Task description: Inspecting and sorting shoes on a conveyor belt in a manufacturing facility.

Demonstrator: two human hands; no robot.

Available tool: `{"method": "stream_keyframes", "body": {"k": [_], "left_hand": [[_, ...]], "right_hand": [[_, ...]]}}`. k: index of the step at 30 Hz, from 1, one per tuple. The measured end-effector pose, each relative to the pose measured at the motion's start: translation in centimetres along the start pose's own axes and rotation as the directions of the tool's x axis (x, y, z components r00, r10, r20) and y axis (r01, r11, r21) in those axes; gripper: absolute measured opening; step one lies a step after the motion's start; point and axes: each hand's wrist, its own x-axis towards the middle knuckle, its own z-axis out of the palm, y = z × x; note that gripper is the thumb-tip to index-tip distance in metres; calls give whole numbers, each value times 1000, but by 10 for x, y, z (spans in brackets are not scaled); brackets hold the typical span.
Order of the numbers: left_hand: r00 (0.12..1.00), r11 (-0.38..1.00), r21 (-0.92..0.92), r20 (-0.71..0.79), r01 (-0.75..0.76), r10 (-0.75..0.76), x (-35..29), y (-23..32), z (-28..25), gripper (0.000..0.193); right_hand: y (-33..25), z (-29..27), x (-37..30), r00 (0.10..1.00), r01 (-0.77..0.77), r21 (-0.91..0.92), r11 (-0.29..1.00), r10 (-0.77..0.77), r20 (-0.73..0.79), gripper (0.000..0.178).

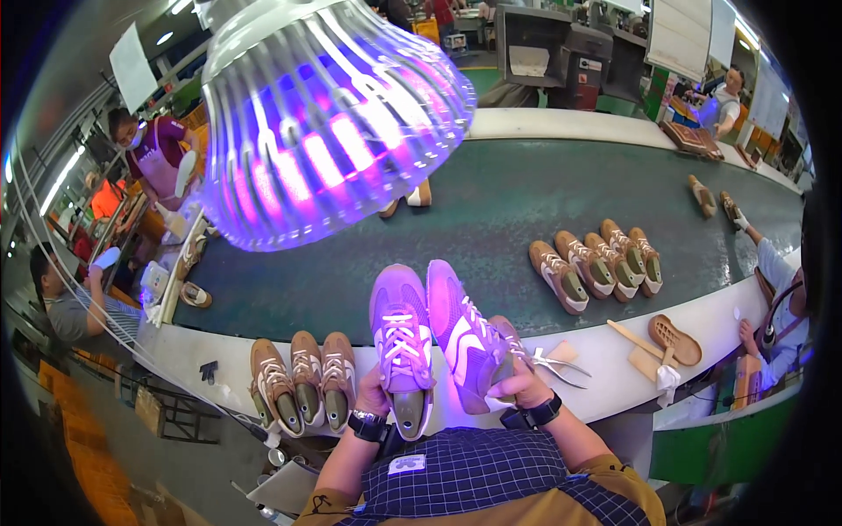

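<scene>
My left hand is closed around the heel end of a sneaker, held toe up with its white laces and the form inside it showing. In my right hand is a second sneaker, tilted so its side with a white curved stripe shows. The two toes are close together under a large ribbed lamp, whose violet light tints both shoes. Part of another shoe shows behind my right hand. Beside that hand lie metal pliers on the white ledge.
Three brown sneakers stand on the ledge at left. Several more sit on the green conveyor belt. A shoe sole and a brush-like tool lie at right. Co-workers stand around the line.
</scene>
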Motion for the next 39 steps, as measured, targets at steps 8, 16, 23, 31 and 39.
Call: {"method": "stream_keyframes", "body": {"k": [8,16,23,31,39], "left_hand": [[977,977,-15,-40,-212,211,5,32,16,62],[999,988,-149,6,-36,37,-6,34,8,57],[990,937,-340,-141,-75,29,-2,37,-9,49],[908,896,-282,-344,-343,240,4,59,-7,52],[886,909,-279,-432,-309,169,8,48,-14,52]], "right_hand": [[2,36,23,874,465,-260,846,-486,-18,99],[19,34,46,994,34,542,840,-85,70,63],[17,33,41,983,180,441,879,-182,-38,71],[17,30,41,878,440,424,792,-278,-390,50],[22,42,49,817,467,388,795,-220,-533,48]]}}
